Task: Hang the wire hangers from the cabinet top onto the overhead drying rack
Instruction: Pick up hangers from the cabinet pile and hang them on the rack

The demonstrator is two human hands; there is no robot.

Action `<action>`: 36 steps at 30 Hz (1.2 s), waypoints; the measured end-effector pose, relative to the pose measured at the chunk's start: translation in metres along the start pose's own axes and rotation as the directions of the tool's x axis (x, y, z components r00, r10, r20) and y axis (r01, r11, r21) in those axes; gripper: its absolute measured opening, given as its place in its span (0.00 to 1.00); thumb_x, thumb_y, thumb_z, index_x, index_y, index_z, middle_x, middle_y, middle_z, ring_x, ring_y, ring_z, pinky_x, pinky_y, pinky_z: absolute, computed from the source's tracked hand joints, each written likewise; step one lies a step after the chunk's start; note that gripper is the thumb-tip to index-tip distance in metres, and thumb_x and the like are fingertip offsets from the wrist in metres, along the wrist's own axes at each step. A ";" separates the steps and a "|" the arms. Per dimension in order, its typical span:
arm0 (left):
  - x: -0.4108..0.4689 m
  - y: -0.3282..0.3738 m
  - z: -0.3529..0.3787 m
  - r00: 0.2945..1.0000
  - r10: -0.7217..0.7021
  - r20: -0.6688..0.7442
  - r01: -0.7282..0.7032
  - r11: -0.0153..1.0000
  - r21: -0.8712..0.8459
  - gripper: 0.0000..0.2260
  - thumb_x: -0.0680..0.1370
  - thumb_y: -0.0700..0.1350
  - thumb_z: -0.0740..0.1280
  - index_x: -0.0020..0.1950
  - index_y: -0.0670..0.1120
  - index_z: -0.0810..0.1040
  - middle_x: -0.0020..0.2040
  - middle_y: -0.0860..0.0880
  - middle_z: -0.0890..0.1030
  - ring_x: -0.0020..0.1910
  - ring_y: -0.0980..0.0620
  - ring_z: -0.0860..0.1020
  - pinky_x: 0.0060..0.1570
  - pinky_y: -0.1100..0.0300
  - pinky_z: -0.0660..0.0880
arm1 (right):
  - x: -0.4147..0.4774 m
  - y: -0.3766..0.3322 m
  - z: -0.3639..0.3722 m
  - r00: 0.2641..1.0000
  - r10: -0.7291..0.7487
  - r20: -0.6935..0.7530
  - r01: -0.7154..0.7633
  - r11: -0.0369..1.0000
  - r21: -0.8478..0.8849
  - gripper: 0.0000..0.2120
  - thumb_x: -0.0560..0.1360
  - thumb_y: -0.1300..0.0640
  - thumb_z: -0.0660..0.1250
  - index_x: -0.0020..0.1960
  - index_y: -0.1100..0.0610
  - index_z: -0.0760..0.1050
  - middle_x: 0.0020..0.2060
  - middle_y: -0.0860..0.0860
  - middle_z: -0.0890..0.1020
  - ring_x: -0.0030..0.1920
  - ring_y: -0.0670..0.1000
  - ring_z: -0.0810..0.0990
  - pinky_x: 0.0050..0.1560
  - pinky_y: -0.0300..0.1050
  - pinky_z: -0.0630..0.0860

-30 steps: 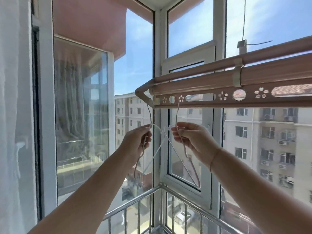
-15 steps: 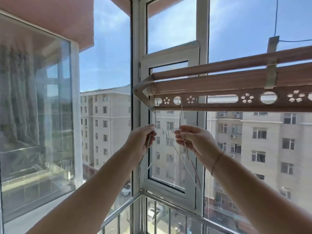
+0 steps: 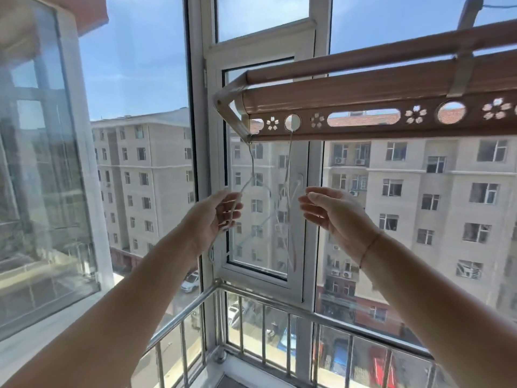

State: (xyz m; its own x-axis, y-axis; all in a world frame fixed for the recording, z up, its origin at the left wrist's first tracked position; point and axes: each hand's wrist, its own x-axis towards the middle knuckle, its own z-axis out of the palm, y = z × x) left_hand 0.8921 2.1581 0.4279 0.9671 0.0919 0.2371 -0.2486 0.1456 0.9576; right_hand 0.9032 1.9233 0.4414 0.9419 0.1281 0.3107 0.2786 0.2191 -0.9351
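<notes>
Two wire hangers already hang from the drying rack: the end hanger at its corner and the second hanger through a round hole. The left hand has its grip pinched on the end hanger. The right hand has its grip apart beside the second hanger. The cabinet top is out of view.

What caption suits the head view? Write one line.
Two thin white wire hangers hang from the pinkish perforated drying rack; left hand holds one.

The hands have drawn apart below the drying rack. The right hand has let go of the right wire hanger, its fingers now spread beside it. The left hand has slid out along the left wire hanger, gripping its shoulder wire.
</notes>
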 end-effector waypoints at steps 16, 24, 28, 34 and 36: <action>-0.061 -0.174 0.094 0.911 -0.297 0.285 0.246 0.948 0.201 0.11 0.80 0.45 0.60 0.60 0.46 0.77 0.56 0.47 0.81 0.57 0.47 0.77 0.58 0.51 0.71 | -0.101 0.102 -0.150 0.964 -0.014 -0.266 -0.094 0.915 -0.391 0.23 0.72 0.56 0.70 0.65 0.58 0.71 0.59 0.52 0.77 0.60 0.51 0.75 0.55 0.38 0.72; -0.118 -0.218 0.264 0.663 -0.301 0.686 0.073 0.937 0.341 0.25 0.74 0.54 0.67 0.71 0.54 0.68 0.66 0.54 0.74 0.63 0.58 0.73 0.66 0.54 0.66 | -0.217 0.091 -0.293 0.846 0.001 -0.532 -0.240 0.893 -0.380 0.31 0.71 0.55 0.71 0.70 0.56 0.64 0.61 0.51 0.70 0.63 0.50 0.69 0.60 0.43 0.69; -0.164 -0.236 0.361 0.546 -0.298 0.783 0.072 0.948 0.311 0.24 0.76 0.49 0.67 0.71 0.50 0.67 0.66 0.51 0.75 0.60 0.61 0.74 0.55 0.68 0.71 | -0.292 0.070 -0.372 0.743 -0.028 -0.669 -0.282 0.893 -0.350 0.32 0.71 0.56 0.71 0.71 0.55 0.62 0.62 0.53 0.69 0.63 0.53 0.69 0.60 0.44 0.68; -0.261 -0.257 0.507 0.392 -0.277 0.877 0.094 0.961 0.261 0.23 0.75 0.46 0.68 0.69 0.49 0.68 0.65 0.47 0.75 0.61 0.56 0.75 0.56 0.66 0.72 | -0.424 0.027 -0.485 0.591 -0.062 -0.804 -0.291 0.914 -0.283 0.39 0.64 0.51 0.75 0.70 0.54 0.62 0.64 0.55 0.70 0.63 0.55 0.72 0.60 0.48 0.72; -0.297 -0.260 0.553 0.355 -0.264 0.897 0.092 0.965 0.247 0.26 0.72 0.49 0.70 0.68 0.49 0.69 0.64 0.48 0.76 0.61 0.56 0.75 0.59 0.63 0.72 | -0.467 0.013 -0.521 0.533 -0.077 -0.842 -0.297 0.915 -0.272 0.31 0.69 0.58 0.73 0.68 0.54 0.63 0.62 0.55 0.71 0.63 0.56 0.73 0.54 0.42 0.71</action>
State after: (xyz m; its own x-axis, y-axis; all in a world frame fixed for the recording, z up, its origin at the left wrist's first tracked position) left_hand 0.6996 1.5480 0.1992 0.4568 -0.8893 -0.0214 -0.1374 -0.0944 0.9860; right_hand 0.5645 1.3619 0.1954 0.6392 -0.7633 0.0938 0.0259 -0.1005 -0.9946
